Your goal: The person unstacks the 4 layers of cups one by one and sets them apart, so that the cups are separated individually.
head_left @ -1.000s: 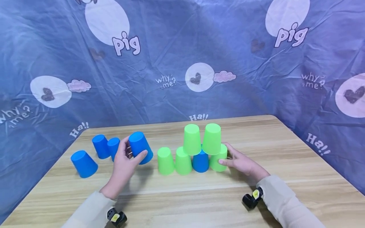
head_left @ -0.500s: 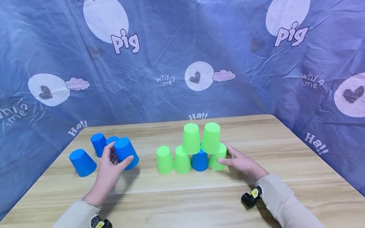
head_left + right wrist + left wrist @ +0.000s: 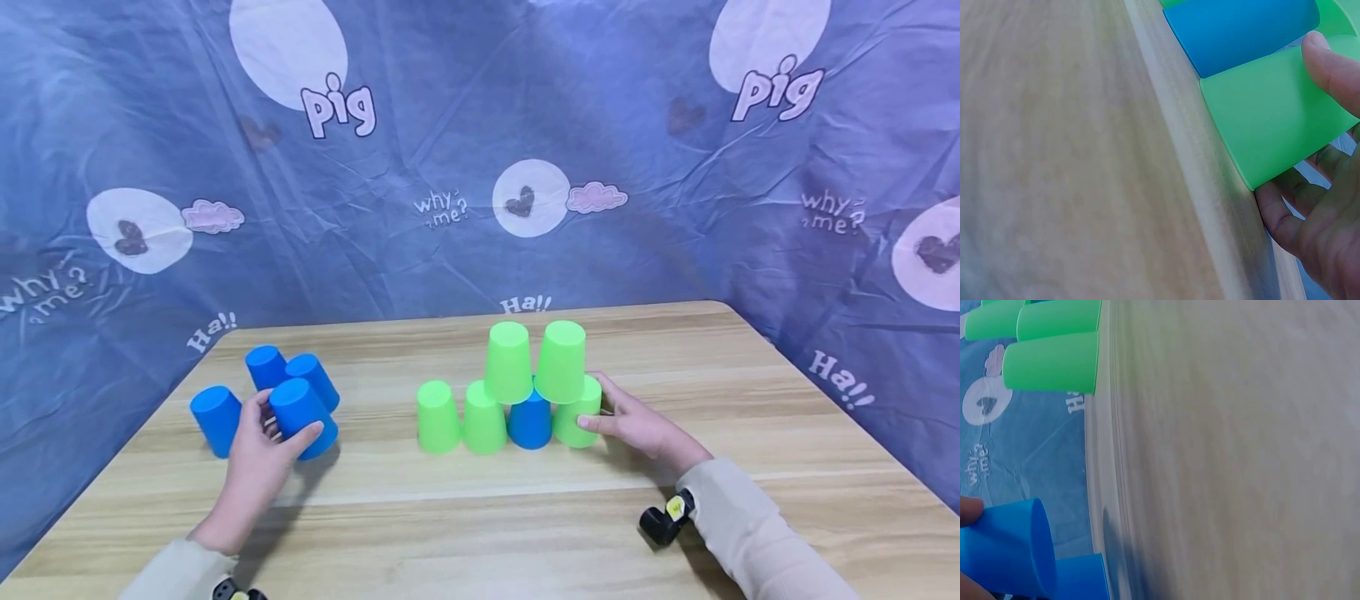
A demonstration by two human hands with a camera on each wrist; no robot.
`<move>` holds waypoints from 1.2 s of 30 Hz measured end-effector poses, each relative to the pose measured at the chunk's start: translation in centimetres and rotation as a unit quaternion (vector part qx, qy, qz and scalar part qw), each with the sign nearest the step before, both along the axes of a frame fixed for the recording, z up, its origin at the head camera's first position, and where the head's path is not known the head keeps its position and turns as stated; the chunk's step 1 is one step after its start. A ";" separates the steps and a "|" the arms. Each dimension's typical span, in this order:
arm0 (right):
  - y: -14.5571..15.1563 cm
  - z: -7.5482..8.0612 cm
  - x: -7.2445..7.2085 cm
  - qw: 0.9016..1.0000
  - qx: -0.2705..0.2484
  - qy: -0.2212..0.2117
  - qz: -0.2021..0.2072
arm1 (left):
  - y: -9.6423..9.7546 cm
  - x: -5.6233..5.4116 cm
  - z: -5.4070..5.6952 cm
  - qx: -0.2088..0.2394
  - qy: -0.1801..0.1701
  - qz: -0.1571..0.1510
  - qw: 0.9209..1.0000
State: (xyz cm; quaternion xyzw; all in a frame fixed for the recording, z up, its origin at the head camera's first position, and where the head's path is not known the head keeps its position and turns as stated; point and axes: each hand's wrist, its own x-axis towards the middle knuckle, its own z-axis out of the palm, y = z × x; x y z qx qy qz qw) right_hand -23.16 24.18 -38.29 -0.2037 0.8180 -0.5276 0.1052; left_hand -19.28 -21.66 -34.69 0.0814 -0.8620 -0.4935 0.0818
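My left hand (image 3: 251,462) grips an upside-down blue cup (image 3: 302,417), thumb on its near side; in the left wrist view the blue cup (image 3: 1007,550) hangs tilted, its rim off the table. Three more blue cups surround it: one left (image 3: 216,419), one behind (image 3: 265,367), one at the back right (image 3: 315,383). My right hand (image 3: 637,423) holds the rightmost green cup (image 3: 579,417) of a row, its thumb (image 3: 1329,69) on the cup's side. Left of that stand a blue cup (image 3: 530,423) and two green cups (image 3: 484,421). Two upper green cups (image 3: 508,365) rest on the row.
The wooden table (image 3: 450,525) ends at a patterned blue cloth backdrop (image 3: 420,267). Bare tabletop lies between the blue cups and the green leftmost cup (image 3: 438,421). A small black camera (image 3: 663,523) sits on the right sleeve.
My left hand has carried its blue cup leftward and nearer, away from the row and towards the other blue cups. The right hand keeps its hold, and the stacked cups stand as before.
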 end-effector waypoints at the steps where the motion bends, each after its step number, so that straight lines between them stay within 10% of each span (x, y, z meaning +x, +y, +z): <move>1: 0.0 0.0 0.0 1.000 0.000 0.001 0.000 | -0.2 0.0 0.0 0.001 -0.004 0.004 1.000; 17: 0.2 -0.2 -0.1 1.000 -0.001 -0.007 -0.006 | -2.2 -0.6 -0.5 0.031 -0.013 0.060 0.998; 36: 0.1 -0.2 0.0 1.000 0.000 -0.009 -0.009 | -2.5 -1.2 -1.1 0.045 -0.059 0.057 0.996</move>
